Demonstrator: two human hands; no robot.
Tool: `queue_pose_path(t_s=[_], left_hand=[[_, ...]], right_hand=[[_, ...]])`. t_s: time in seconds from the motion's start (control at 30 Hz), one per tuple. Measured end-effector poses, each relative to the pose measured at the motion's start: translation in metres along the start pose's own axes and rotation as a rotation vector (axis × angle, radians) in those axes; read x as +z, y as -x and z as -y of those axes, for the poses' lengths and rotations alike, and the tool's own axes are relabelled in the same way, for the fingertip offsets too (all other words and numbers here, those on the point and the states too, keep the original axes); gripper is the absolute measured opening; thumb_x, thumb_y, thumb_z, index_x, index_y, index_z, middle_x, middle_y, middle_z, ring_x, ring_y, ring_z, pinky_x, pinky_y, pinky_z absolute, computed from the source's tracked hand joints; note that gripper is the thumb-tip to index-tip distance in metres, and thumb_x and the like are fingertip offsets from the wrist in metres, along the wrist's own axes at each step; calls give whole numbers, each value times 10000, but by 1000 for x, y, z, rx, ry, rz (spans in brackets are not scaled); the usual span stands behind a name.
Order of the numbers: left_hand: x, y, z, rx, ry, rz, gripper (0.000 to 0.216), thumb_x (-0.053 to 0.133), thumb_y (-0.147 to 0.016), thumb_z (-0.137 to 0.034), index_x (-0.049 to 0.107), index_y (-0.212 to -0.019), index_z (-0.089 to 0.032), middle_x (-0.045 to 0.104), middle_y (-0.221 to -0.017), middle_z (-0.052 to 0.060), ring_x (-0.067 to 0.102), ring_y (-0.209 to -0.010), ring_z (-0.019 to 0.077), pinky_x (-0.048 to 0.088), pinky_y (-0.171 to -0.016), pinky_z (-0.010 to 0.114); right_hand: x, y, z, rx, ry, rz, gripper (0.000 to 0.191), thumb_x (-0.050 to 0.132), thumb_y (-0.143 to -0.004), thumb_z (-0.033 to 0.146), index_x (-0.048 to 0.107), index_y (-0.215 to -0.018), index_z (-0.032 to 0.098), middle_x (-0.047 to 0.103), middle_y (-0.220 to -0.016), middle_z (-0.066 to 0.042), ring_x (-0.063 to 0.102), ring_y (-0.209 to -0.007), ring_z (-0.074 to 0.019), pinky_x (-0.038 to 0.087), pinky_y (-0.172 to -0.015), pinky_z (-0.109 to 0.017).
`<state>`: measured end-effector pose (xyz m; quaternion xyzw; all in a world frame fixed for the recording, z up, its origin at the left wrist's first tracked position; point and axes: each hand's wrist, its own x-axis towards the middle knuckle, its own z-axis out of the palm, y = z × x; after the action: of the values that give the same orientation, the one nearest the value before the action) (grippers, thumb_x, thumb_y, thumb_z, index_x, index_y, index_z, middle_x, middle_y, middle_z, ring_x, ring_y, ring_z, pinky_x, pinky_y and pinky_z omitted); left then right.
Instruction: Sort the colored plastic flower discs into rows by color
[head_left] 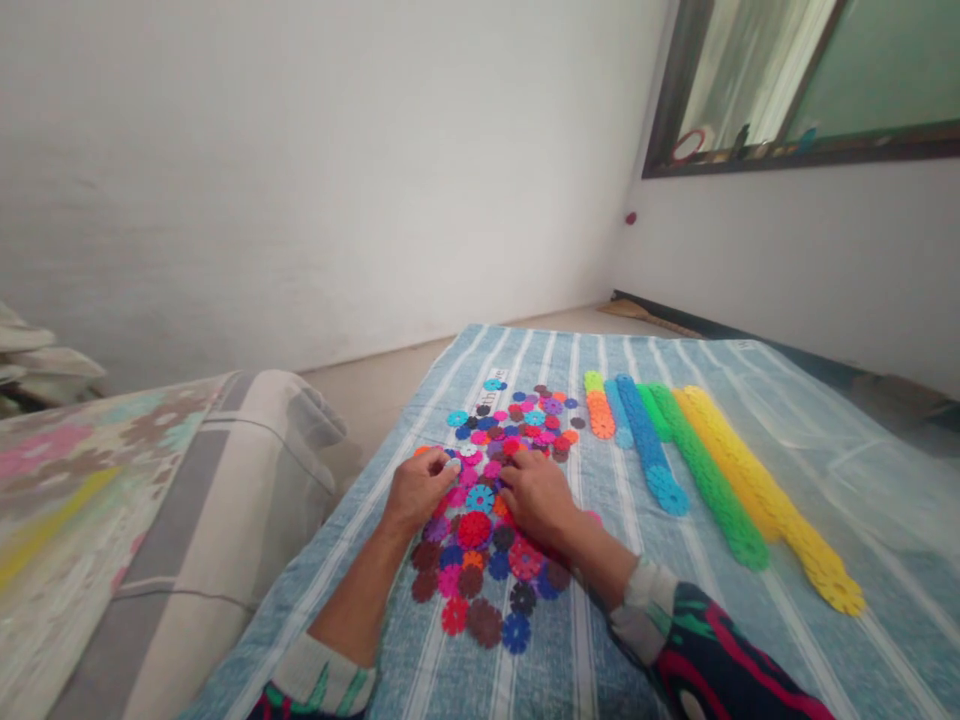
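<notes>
A loose pile of flat, notched plastic snowflake discs (474, 530) in red, pink, purple, brown, navy, orange and light blue covers the middle of the cloth. My left hand (421, 490) is at the pile's left side, thumb and fingers drawn together in a pinch; what lies between them is too small to make out. On the right side of the pile rests my right hand (538, 497), fingers curled down among the discs near a red one (512, 446). Its fingertips are partly hidden, so anything in them cannot be named.
Overlapping rows of discs lie to the right: a yellow row (772, 490), a green row (712, 480), a blue row (641, 430) and a short orange one (600, 415). Clear plastic (840, 450) spreads beyond. A striped covered seat or bed (240, 470) stands left.
</notes>
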<state>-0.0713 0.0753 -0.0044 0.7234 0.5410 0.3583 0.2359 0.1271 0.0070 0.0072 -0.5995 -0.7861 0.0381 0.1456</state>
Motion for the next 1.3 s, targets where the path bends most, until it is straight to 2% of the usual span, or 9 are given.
queue_pose_path(t_s=[0.17,0.27,0.43,0.53,0.7,0.83,0.97,1.13,1.3], left_hand=[[1,0,4,9,-7,-28,256,567,-701,-430,561,-619,-188,486,-548,-53,463,-551,114,378,-567,227],[1,1,2,8,-26,-21,266,560,-707,-439,569,-619,-188,492,-553,-51,475,-556,116,382,-581,231],[1,2,2,6,-45,-35,286,556,-712,-458,575,-621,-188,465,-546,-51,451,-551,114,368,-570,231],[2,2,3,-3,-47,-25,289,552,-715,-461,569,-619,-189,448,-538,-55,436,-549,112,362,-564,226],[2,2,4,-17,-53,-28,300,560,-718,-472,555,-611,-192,438,-537,-59,429,-544,110,355,-555,223],[2,2,5,-21,-41,-13,302,556,-724,-475,576,-627,-190,454,-544,-58,434,-538,109,355,-555,225],[1,2,5,-50,-44,-20,298,569,-706,-482,586,-636,-192,456,-533,-61,431,-525,108,347,-549,226],[1,3,2,-72,-30,-14,296,569,-698,-480,575,-624,-193,475,-537,-56,444,-533,112,355,-557,227],[1,3,5,-65,-26,0,289,564,-703,-470,557,-618,-194,470,-543,-56,442,-542,113,354,-564,228]], right_hand=[[12,6,37,-223,11,9,182,518,-914,263,675,-984,203,620,-1001,-75,529,-970,-239,438,-782,-350],[7,8,34,-278,-28,4,164,534,-916,281,665,-979,204,619,-969,-61,533,-930,-218,435,-785,-337],[-10,-12,-12,-3,4,-65,206,576,-911,334,660,-1046,203,600,-1109,-94,496,-1083,-249,402,-893,-367],[-10,-18,-28,105,12,-26,265,587,-906,412,663,-1060,210,595,-1134,-105,477,-1117,-271,384,-921,-397],[4,-3,-6,-111,-53,-28,271,567,-922,447,650,-1083,246,590,-1168,-73,470,-1128,-253,361,-934,-400],[4,0,2,-231,-99,-13,253,477,-979,374,672,-914,226,637,-976,-37,543,-923,-182,382,-832,-312],[-4,-23,-26,-79,-34,-73,286,434,-987,282,678,-864,197,654,-907,-52,555,-900,-181,379,-818,-293],[-17,-64,-70,222,73,-60,279,428,-966,251,695,-950,172,652,-1060,-115,533,-1045,-228,390,-873,-327],[-19,-83,-84,283,59,-38,229,574,-889,332,710,-965,164,615,-1198,-156,488,-1156,-287,413,-908,-391]])
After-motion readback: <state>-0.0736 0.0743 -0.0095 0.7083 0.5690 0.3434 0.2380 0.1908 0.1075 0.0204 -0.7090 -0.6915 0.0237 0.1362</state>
